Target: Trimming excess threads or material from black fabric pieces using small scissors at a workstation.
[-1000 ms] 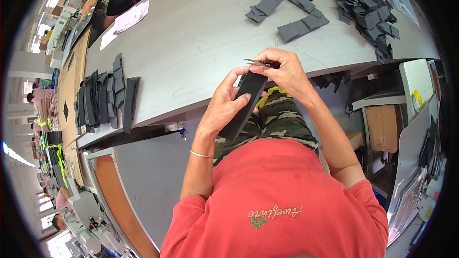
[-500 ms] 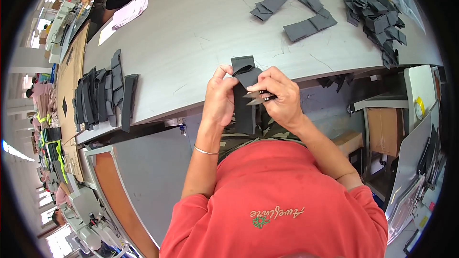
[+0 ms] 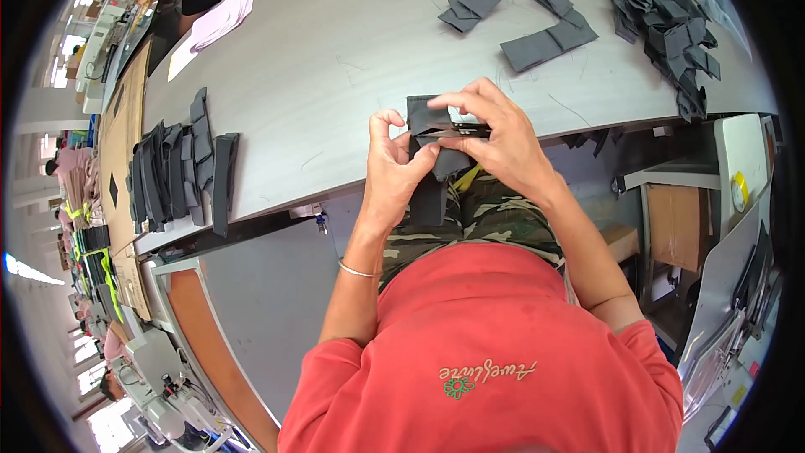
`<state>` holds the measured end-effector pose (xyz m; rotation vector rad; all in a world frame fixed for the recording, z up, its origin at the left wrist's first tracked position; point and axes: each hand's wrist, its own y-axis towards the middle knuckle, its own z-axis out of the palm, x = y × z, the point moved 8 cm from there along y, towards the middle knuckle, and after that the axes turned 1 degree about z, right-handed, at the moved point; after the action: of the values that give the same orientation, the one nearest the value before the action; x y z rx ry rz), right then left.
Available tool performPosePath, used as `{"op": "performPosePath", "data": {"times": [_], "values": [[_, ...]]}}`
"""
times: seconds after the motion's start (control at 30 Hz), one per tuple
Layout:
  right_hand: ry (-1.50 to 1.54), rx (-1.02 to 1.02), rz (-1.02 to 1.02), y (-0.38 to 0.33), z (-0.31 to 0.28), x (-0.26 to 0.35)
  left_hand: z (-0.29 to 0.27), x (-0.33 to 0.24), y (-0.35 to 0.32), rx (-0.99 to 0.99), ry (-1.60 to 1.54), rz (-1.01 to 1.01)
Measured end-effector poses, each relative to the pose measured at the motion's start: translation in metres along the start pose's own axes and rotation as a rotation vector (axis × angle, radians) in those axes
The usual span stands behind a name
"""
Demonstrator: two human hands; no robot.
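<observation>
Pink sheets point(image 3: 225, 20) lie on the table point(image 3: 327, 101) between ten and eleven o'clock; a cardboard box point(image 3: 676, 226) sits at three, a white machine point(image 3: 154, 356) at eight.

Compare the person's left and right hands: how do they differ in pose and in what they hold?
The left hand pinches the dark strip; the right hand holds small snips. The left index finger is curled, while the right one stretches over the strip's upper end. A bracelet circles the left wrist; the right is bare. Both hands are ungloved.
</observation>
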<state>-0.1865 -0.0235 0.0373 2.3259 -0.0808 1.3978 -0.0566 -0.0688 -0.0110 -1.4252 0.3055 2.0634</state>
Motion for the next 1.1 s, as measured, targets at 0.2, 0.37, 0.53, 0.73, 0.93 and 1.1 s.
{"op": "performPosePath", "data": {"times": [0.2, 0.37, 0.53, 0.73, 0.93, 1.1], "values": [[0.106, -0.023, 0.116, 0.031, -0.009, -0.037, 0.003, 0.009, 0.006, 0.095, 0.014, -0.03], [0.153, -0.1, 0.235, 0.05, -0.013, -0.055, 0.02, 0.0, 0.014, 0.144, 0.097, -0.032], [0.013, -0.095, 0.297, 0.044, -0.014, -0.059, 0.016, 0.0, 0.027, 0.141, 0.236, 0.056], [0.107, -0.079, 0.231, 0.015, -0.038, -0.036, 0.006, 0.006, 0.033, 0.104, 0.148, 0.019], [0.021, 0.026, 0.095, 0.008, -0.022, -0.021, 0.006, 0.005, 0.033, 0.083, 0.118, 0.006], [-0.067, 0.015, 0.072, 0.01, -0.014, -0.02, 0.01, 0.002, 0.032, 0.1, 0.131, 0.019]]}}
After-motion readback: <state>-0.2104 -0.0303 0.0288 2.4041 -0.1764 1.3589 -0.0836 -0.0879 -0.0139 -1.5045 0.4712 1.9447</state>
